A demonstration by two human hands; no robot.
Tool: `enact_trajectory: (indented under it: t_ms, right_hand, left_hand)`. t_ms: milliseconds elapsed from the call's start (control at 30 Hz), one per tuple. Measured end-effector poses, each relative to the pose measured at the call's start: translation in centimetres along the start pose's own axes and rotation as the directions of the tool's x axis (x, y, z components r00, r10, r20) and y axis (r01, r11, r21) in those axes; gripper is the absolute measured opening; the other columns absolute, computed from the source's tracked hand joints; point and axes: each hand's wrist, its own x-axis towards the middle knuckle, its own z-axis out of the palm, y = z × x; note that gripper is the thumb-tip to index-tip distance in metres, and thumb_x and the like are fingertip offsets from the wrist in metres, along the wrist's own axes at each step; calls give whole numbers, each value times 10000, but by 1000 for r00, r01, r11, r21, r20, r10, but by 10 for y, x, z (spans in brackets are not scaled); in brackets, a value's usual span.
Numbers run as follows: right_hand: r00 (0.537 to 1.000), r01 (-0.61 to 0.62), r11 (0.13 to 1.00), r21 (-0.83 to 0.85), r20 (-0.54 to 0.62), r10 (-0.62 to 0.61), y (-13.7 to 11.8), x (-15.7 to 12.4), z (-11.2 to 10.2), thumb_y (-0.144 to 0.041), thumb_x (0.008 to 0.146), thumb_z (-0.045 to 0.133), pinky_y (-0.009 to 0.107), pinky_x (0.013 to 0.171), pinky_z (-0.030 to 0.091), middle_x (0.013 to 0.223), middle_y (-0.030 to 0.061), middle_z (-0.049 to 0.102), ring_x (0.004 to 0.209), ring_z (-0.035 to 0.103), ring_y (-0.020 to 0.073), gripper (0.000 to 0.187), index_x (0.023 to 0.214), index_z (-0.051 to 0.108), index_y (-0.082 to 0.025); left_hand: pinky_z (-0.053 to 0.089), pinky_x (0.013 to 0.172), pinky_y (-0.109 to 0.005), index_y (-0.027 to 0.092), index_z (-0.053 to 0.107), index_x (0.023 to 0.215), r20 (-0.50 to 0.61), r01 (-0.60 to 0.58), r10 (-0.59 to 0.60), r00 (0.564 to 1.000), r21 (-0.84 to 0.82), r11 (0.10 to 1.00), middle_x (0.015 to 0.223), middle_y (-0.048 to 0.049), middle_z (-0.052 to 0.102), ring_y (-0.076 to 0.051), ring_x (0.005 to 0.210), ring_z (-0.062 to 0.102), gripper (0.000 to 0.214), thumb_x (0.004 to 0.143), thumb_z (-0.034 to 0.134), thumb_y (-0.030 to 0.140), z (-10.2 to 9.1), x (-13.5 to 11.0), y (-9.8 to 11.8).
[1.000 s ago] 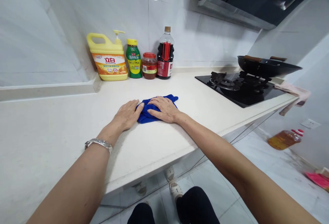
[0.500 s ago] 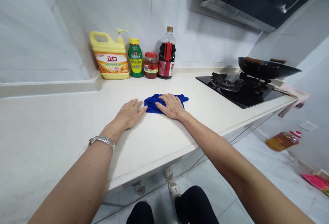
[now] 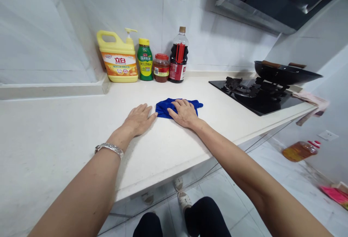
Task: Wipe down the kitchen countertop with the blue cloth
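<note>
A crumpled blue cloth (image 3: 164, 108) lies on the white countertop (image 3: 165, 146). On top of it rests my right hand (image 3: 185, 113), its fingers bent over the fabric and its palm down; part of the cloth is hidden beneath. My left hand (image 3: 139, 119) lies flat on the counter just left of the cloth, fingers stretched out and holding nothing. Its thumb tip reaches the cloth's left edge; whether it touches, I cannot tell.
Along the back wall stand a yellow detergent jug (image 3: 119, 62), a green squeeze bottle (image 3: 145, 61), a red-lidded jar (image 3: 161, 69) and a dark sauce bottle (image 3: 178, 57). To the right, a black wok (image 3: 285, 74) sits on the gas stove (image 3: 261, 102), below a range hood (image 3: 272, 4).
The view has shifted slightly. Both hands and the cloth keep nearly the same places on the counter, with the right hand still on the cloth.
</note>
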Motion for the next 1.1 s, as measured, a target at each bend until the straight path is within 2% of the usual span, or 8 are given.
enact_trajectory:
  t_ms: [167,367,500,633,767,900,1100]
  right_hand:
    - [1000,15,995,-95,-16,-17,-7,-6,-6,-529,1066,370,521,1048,422,1504,139,556,1336,489,359,534,1410,599,-191]
    - [996,38,978,-204,-66,-53,-14,-14,-12,-527,1054,381,503,950,420,1259,205,668,1143,571,363,531,1225,683,-125]
    - [977,181,966,-185,-78,-198,-11,-21,-14,-495,1044,406,467,926,403,1170,188,691,1096,565,334,486,1157,699,-124]
    - [914,389,913,-124,-77,-399,-8,-26,-15,-489,1023,434,441,917,390,1131,165,692,1063,545,304,461,1116,708,-130]
    - [871,483,874,-53,-69,-486,-7,-27,-16,-485,1021,417,431,928,384,1133,139,688,1049,530,285,450,1106,716,-160]
    - [872,486,874,-15,-47,-487,-8,-27,-15,-486,1007,433,441,964,378,1172,134,675,1087,520,292,448,1179,699,-169]
    - [922,387,922,34,-30,-386,-13,-20,-11,-496,1008,447,460,1015,363,1324,125,619,1209,496,305,476,1336,628,-203]
  left_hand:
    - [139,1313,-428,84,360,1587,12,22,-22,1000,-28,999,1711,-166,261,-296,1595,201,741,1013,197,522,-2,0,1]
    - [136,1314,-420,79,370,1580,11,19,-19,1000,-26,999,1707,-169,270,-286,1596,199,723,1020,208,506,-2,0,1]
    - [153,1314,-435,75,390,1565,0,4,-4,1000,-14,1000,1695,-177,295,-295,1587,226,708,1024,192,487,1,3,-1]
    - [208,1300,-478,82,426,1530,-13,-74,75,997,28,997,1642,-182,397,-300,1567,273,682,1026,135,439,1,4,-5]
    - [223,1294,-493,99,447,1513,1,-120,120,993,48,992,1616,-183,433,-314,1560,283,696,1022,84,434,-1,3,-6]
    - [190,1307,-492,121,437,1524,4,-74,74,997,-23,997,1621,-153,439,-292,1567,275,711,1024,62,461,-2,2,-3]
    - [177,1312,-456,77,448,1516,8,-72,72,997,5,997,1637,-157,412,-285,1574,251,674,1011,108,365,-1,4,-3]
